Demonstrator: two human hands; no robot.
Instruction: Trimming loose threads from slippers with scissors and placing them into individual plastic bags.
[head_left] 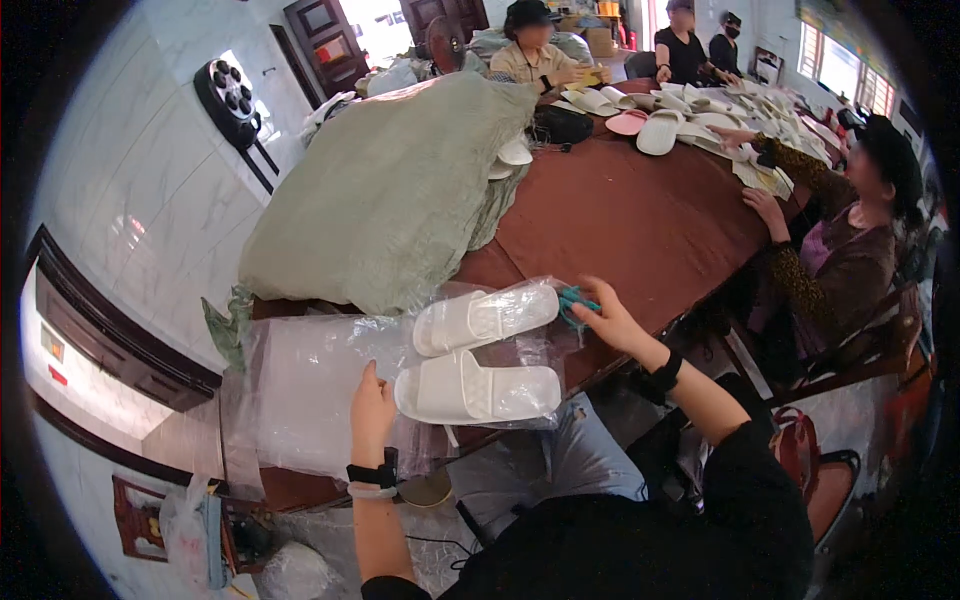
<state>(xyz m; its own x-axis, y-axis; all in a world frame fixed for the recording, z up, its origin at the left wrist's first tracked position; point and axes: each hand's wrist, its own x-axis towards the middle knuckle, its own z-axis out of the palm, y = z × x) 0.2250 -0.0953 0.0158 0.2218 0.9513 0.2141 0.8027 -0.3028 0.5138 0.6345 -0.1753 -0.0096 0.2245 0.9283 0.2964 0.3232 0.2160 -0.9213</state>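
Observation:
Two white slide slippers, a far one (485,317) and a near one (478,390), lie side by side under clear plastic (535,345) at the table's near edge. My left hand (373,408) is closed at the slippers' left ends, thumb upward, against the plastic; its other fingers are partly hidden. At the right end of the far slipper, my right hand (606,314) pinches a small teal looped thing (575,300), whose exact kind I cannot make out. Left of the slippers, a stack of flat clear plastic bags (310,385) lies under and beside my left hand.
A big grey-green sack (385,190) covers the table's left side, with white slippers showing at its opening. A brown-red cover (610,215) spreads over the table. Many slippers (700,110) are heaped at the far right, where co-workers sit. One co-worker's hand (765,212) rests at the right edge.

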